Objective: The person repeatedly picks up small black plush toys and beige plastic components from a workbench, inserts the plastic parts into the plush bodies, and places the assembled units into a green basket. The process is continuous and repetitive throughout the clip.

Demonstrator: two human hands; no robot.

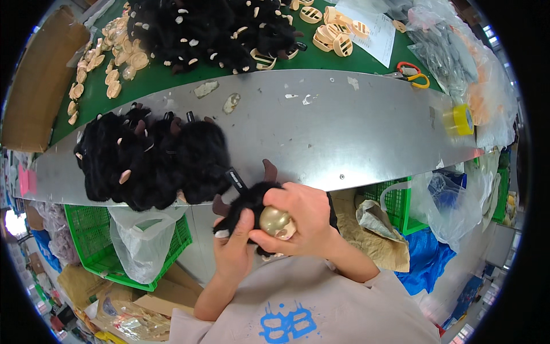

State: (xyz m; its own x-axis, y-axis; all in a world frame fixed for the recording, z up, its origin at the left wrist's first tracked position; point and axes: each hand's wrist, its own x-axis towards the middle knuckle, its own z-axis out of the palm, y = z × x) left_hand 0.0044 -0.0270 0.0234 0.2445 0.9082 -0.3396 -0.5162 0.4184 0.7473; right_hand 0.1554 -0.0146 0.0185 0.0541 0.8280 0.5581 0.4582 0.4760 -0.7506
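the left hand (234,247) pinches the near-left side of a black plush toy (245,207), thumb on top; the right hand (306,221) curls over a shiny gold dome (275,222), fingers and thumb closed about it. the toy sits between both hands, just off the near edge of the metal table (389,126), in front of the person's chest. the left hand seems to steady the soft body while the right keeps the dome pressed against it; whether the dome is fixed there i cannot tell.

to the left, a row of black plush toys (154,160) lies packed along the near edge, probably for easy reach. farther off, a bigger plush heap (195,34) rests on green cloth, with beige plastic parts (123,54) to its left and slotted discs (329,37) to its right. scissors (423,80) and a yellow tape roll (462,120) lie far right, perhaps kept clear of the work.

the right hand hides much of the toy's right side; its underside is out of sight. the far heap is cut off above, and its single toys blur together.
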